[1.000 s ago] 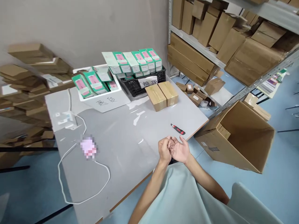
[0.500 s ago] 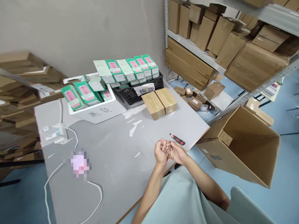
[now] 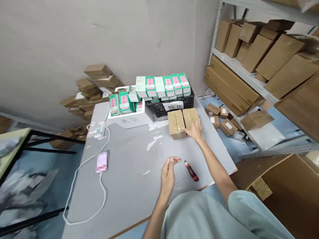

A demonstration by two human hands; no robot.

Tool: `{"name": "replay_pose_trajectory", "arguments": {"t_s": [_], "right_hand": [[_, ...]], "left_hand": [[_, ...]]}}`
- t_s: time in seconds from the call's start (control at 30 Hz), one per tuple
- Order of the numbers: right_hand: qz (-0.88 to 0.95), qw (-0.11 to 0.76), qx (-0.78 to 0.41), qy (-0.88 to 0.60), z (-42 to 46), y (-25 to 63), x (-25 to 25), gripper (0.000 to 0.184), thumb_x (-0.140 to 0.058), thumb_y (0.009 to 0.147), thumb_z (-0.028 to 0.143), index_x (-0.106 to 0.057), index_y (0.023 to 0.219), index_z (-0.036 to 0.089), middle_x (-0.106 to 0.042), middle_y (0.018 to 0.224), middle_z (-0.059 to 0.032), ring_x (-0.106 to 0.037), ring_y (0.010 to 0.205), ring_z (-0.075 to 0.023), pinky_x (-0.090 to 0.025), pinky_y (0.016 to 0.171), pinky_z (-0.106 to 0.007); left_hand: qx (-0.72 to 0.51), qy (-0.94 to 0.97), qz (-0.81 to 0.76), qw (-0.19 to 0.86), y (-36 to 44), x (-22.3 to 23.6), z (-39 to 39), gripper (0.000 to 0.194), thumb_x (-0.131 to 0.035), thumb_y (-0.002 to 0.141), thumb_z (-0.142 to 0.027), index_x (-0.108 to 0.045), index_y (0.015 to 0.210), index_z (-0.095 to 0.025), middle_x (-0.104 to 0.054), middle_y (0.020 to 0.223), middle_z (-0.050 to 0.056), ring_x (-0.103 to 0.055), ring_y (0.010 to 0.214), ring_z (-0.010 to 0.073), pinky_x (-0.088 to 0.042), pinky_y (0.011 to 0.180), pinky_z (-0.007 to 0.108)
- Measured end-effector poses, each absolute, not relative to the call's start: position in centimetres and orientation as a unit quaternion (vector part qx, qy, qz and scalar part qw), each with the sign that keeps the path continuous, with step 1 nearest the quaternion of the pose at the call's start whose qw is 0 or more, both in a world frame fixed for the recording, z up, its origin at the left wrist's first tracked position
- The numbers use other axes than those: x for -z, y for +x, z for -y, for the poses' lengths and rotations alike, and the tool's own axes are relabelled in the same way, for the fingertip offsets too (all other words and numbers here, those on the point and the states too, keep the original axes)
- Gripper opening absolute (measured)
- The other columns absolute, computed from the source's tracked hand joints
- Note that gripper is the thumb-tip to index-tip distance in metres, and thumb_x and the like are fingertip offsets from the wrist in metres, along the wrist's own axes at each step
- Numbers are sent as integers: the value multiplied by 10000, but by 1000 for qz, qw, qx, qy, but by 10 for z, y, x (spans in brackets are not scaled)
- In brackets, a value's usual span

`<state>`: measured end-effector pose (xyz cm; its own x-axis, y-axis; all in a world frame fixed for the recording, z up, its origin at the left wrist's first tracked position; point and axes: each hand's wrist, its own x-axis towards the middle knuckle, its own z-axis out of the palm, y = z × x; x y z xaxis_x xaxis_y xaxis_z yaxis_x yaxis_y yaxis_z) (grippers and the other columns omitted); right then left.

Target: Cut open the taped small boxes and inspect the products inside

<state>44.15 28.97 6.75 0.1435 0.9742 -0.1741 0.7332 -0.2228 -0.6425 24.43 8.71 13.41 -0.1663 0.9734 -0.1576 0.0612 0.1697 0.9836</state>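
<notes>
My right hand [image 3: 195,132] reaches over the near end of the right-hand taped cardboard box [image 3: 190,115], its fingers spread toward the right edge and its thumb near the seam between the boxes. The left-hand cardboard box [image 3: 176,122] stands close beside it. Both boxes rest on the grey table [image 3: 134,149]. My left hand [image 3: 168,176] hovers over the near part of the table with fingers loosely bent and nothing visible in it. Just right of that hand lies a red and black utility knife [image 3: 191,171], its tip pointing away from me.
Green, white and pink cartons fill a white bin [image 3: 132,120] and a black crate [image 3: 159,109] at the back. A white cable [image 3: 72,186] and power strip [image 3: 97,129] lie at left. Shelves [image 3: 249,69] and a large open carton [image 3: 281,186] stand at right.
My hands were clasped together near the knife. They have parted, and my right hand has gone forward to the right-hand box. The camera view has turned.
</notes>
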Motion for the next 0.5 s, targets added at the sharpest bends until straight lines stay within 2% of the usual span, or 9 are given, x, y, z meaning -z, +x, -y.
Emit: {"name": "replay_pose_trajectory", "arguments": {"t_s": [0.07,0.13,0.23,0.3,0.37,0.4,0.5], "right_hand": [[549,133,-305,-767,-315,444,-43,1156,-604,1094,791,-183,1910,87,-10,1984,-290,23,1861,-435,-46,1473,-651],[520,97,-314,-788,-327,442,-19,1207,-560,1092,824,-66,1920,99,122,1979,-280,69,1853,-453,-46,1456,-694],[513,78,-316,-794,-335,441,3,1312,-634,1025,851,2,1923,136,237,1964,-250,105,1839,-479,-78,1432,-744],[502,66,-339,-793,-343,444,6,1400,-699,961,877,9,1923,147,263,1955,-261,80,1831,-500,-128,1416,-761],[482,65,-359,-797,-352,452,1,1494,-784,879,897,-24,1922,144,189,1961,-299,-23,1817,-520,-206,1405,-735],[474,73,-362,-800,-355,457,-3,1520,-828,841,890,-62,1921,144,98,1965,-318,-105,1802,-523,-256,1397,-704],[450,125,-341,-816,-343,478,-19,1452,-913,799,801,-227,1889,132,-334,1855,-339,-411,1677,-485,-415,1326,-574]], "left_hand": [[-444,437,-615,483,241,-128,-68,766,-586,1015,-944,-813,920,-218,-815,974,139,-805,1050,335,-642,1070,478],[-420,428,-638,483,236,-122,-49,784,-567,1014,-957,-825,913,-223,-824,983,147,-805,1055,344,-642,1089,495],[-400,397,-672,481,226,-116,-29,834,-562,970,-1008,-845,931,-225,-834,975,156,-818,1049,362,-650,1097,530],[-396,383,-681,483,222,-112,-23,877,-563,928,-1049,-853,938,-221,-840,960,163,-827,1030,375,-661,1082,553],[-394,386,-676,489,220,-110,-22,888,-560,921,-1058,-856,940,-220,-845,961,165,-832,1031,379,-664,1084,567],[-392,395,-668,494,220,-110,-22,885,-555,931,-1052,-858,947,-221,-847,965,163,-834,1039,377,-662,1092,568],[-380,441,-626,519,218,-114,-23,838,-555,980,-1005,-863,993,-226,-850,994,149,-833,1067,357,-659,1097,536]]}}
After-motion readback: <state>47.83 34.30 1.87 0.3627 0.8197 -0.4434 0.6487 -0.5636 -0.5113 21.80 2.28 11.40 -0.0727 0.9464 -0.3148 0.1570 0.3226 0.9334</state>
